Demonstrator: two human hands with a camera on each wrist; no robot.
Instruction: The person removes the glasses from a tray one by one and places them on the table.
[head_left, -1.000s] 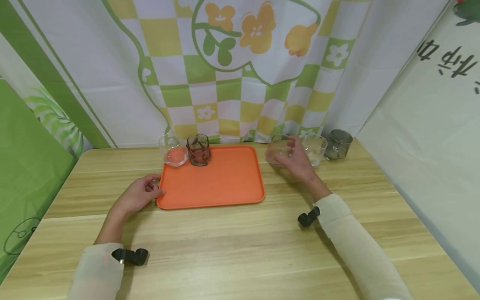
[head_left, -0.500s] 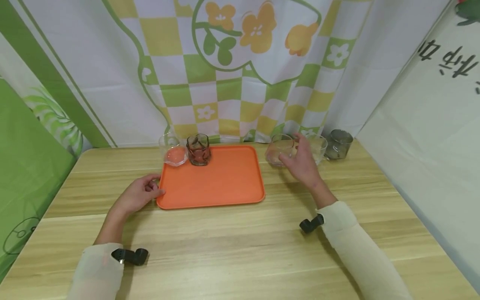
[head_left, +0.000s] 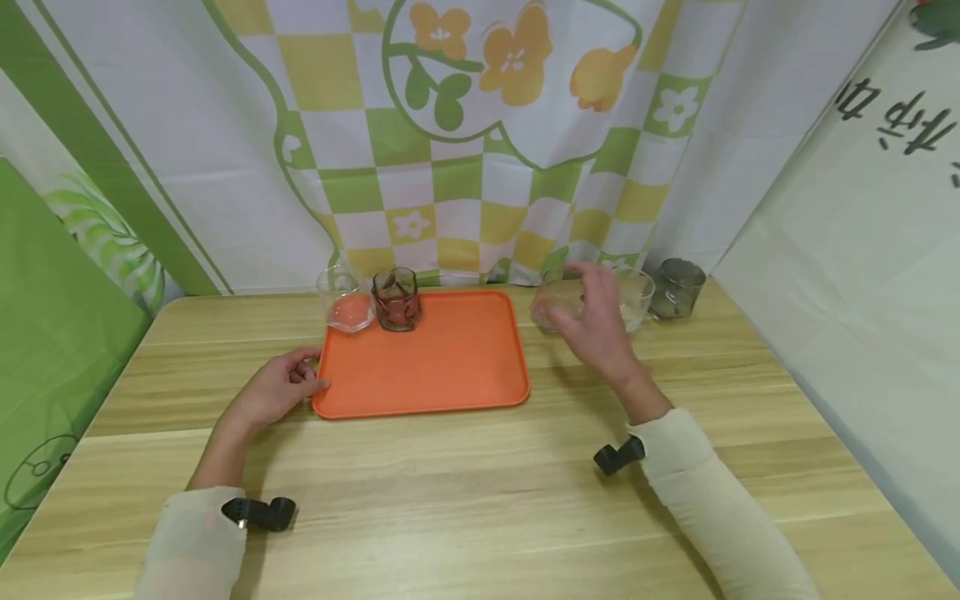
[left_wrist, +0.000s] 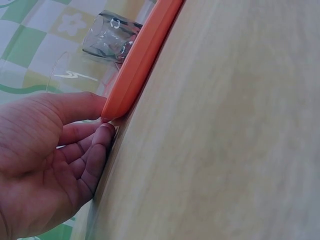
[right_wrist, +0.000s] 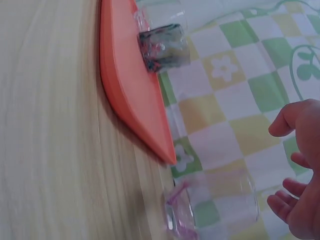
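My left hand [head_left: 277,390] pinches the left rim of the orange tray [head_left: 435,362]; in the left wrist view the thumb lies on the rim and the fingers are curled below it. On the tray's far left stand a clear glass [head_left: 349,310] and a dark tinted glass [head_left: 397,302]. To the right of the tray, my right hand [head_left: 600,329] hovers over a clear, slightly pinkish glass [right_wrist: 220,205] that stands on the table. In the right wrist view its thumb and fingers are spread and apart from this glass. The head view shows this glass partly hidden behind the hand.
Farther right, another clear glass [head_left: 639,300] and a smoky grey glass [head_left: 677,289] stand near the table's back edge. A checked curtain [head_left: 480,200] hangs right behind the wooden table [head_left: 450,500].
My right hand has come off the pinkish glass, shifted right, then swung slightly back left above it. The glass has not moved. My left hand and the tray are unchanged.
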